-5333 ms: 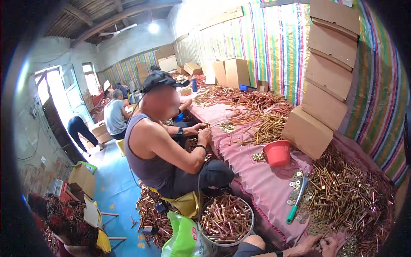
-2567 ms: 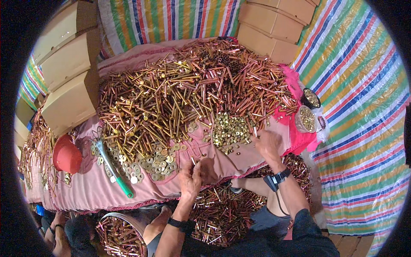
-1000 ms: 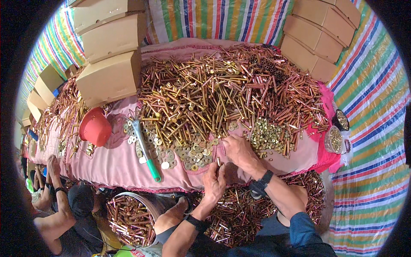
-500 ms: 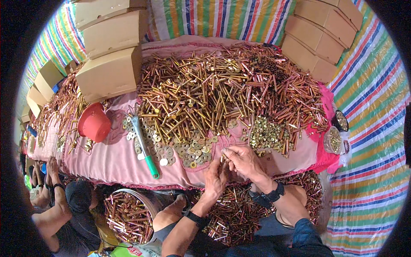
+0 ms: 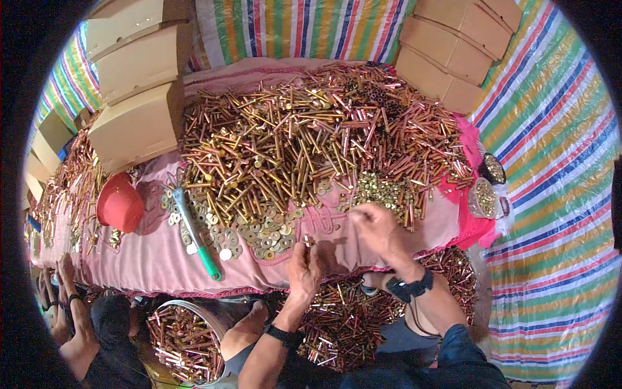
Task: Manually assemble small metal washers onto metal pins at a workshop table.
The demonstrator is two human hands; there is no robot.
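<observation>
My left hand (image 5: 302,271) is raised at the front edge of the pink cloth, thumb and fingers closed. A small shiny end of a metal fastener (image 5: 308,240) shows at its fingertips; the rest is hidden in the hand. My right hand (image 5: 381,235), smeared by motion, hovers just in front of the pile of small brass-coloured nuts (image 5: 382,192); its fingers look bent, and whether it holds anything is not visible. Flat round washers (image 5: 262,235) lie spread left of my hands. Behind them rises a big heap of brassy, coppery bolts (image 5: 285,149).
A green-handled metal hand rake (image 5: 194,233) and a red bucket (image 5: 120,204) lie on the left. Cardboard boxes (image 5: 136,133) stand stacked behind. Clear tubs (image 5: 483,200) of small parts sit right. A bolt-filled bucket (image 5: 210,318) stands below; another person's arm (image 5: 81,324) is far left.
My hands, together before, are now apart. The right hand has come away from the left and swung toward the nuts, while the left keeps the fastener. The whole view has shifted somewhat.
</observation>
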